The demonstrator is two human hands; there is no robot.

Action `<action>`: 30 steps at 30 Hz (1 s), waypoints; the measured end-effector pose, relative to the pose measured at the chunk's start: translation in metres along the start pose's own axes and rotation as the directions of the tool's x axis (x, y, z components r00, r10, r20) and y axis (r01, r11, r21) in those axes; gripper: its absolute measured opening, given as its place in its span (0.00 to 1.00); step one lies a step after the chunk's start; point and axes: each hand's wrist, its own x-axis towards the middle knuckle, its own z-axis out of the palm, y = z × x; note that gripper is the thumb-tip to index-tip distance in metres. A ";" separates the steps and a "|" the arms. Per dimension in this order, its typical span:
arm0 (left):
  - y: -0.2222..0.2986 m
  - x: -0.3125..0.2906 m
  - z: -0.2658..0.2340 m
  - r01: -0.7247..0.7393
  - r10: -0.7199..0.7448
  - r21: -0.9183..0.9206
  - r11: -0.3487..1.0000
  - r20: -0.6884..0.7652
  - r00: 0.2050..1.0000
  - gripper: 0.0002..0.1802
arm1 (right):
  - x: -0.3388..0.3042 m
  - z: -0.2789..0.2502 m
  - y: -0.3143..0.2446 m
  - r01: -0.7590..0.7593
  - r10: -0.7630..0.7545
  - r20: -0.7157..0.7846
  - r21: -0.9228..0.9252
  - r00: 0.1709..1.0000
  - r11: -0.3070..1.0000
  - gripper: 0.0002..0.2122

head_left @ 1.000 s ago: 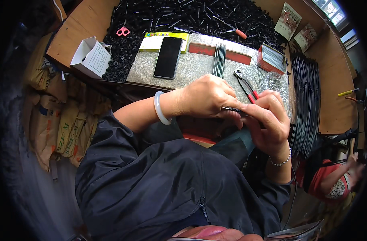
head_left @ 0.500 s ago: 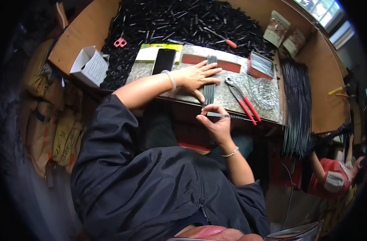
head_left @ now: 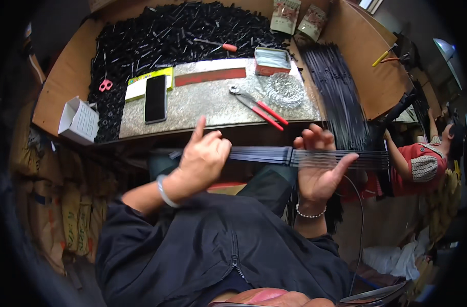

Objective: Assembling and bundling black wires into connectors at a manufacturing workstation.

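In front of my body, off the front edge of the work board, a bundle of long thin dark strips (head_left: 261,154) lies level from left to right. My left hand (head_left: 205,157) is closed around its left part, with the index finger stretched out. My right hand (head_left: 318,163) is turned palm up with fingers apart and thumb out. The right part of the bundle crosses this palm, smeared by motion, and the hand does not close on it. Red-handled cutting pliers (head_left: 256,106) lie on the board (head_left: 202,108) beyond.
A phone (head_left: 155,100), a red-and-white strip (head_left: 210,76), a tin (head_left: 272,60) and a clear coiled heap (head_left: 284,90) rest on the board. Behind are piled black pieces (head_left: 167,33), pink scissors (head_left: 105,85) and a red-handled tool (head_left: 229,47). Long black strips (head_left: 338,92) hang at right, near another person (head_left: 422,162).
The bundle has come off the board toward me and turned from upright to crosswise. My left hand moved back with it; my right hand moved right and opened. The view shifted.
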 end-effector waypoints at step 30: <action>-0.033 0.036 -0.074 0.221 0.059 -0.975 -0.036 0.218 0.974 0.47 | 0.013 -0.071 0.150 -0.328 0.526 0.482 -0.436 0.701 0.838 0.31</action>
